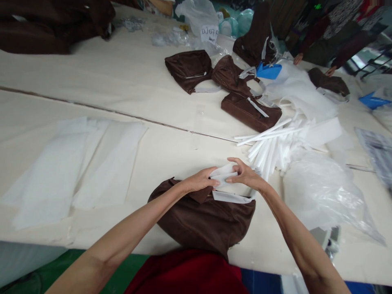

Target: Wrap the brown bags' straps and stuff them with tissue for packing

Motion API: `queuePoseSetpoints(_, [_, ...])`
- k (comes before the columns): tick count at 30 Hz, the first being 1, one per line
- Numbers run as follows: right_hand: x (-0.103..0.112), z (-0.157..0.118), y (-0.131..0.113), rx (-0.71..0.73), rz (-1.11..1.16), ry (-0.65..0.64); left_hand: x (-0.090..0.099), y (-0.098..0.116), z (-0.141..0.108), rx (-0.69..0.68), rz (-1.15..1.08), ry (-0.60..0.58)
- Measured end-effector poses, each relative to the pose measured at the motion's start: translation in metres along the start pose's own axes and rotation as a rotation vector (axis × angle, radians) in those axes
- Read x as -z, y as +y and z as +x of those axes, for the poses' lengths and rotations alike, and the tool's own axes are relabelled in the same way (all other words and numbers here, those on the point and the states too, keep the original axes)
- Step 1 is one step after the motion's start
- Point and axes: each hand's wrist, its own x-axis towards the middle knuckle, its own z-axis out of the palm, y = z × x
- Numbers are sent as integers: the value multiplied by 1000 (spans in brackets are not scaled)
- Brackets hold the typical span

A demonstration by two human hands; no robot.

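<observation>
A dark brown handbag (208, 222) lies at the table's near edge, right in front of me. Above its top edge, my left hand (200, 180) is closed on the left end of a folded white wrapping sheet (223, 179), thumb on top. My right hand (246, 175) pinches the right end of that sheet between thumb and fingers, its index finger raised. A brown flap or strap end (200, 195) hangs under my left hand. Along the bag's opening runs a white-wrapped strip (232, 198), just below both hands.
White sheets (55, 175) lie spread on the left. To the right are a pile of white sticks (272, 149) and a clear plastic bag (324, 192). Several brown bags (251, 111) stand farther back. Another person's hands (330, 71) rest near a brown bag at the far right.
</observation>
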Motion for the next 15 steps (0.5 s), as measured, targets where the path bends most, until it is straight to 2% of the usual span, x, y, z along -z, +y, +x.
queuePoseSetpoints(3, [5,3,-5,-58,104,-184,1,-1,-1,6,-6,-3])
queuePoseSetpoints(6, [5,4,-7,-76,162,-279,1,-2,-2,12,-14,19])
queuePoseSetpoints(10, [3,0,-5,-50,165,-198,-1,-2,-5,-2,-74,68])
queuePoseSetpoints(15, [4,-6,-1,138,40,-168,-5,-7,-8,-55,-103,122])
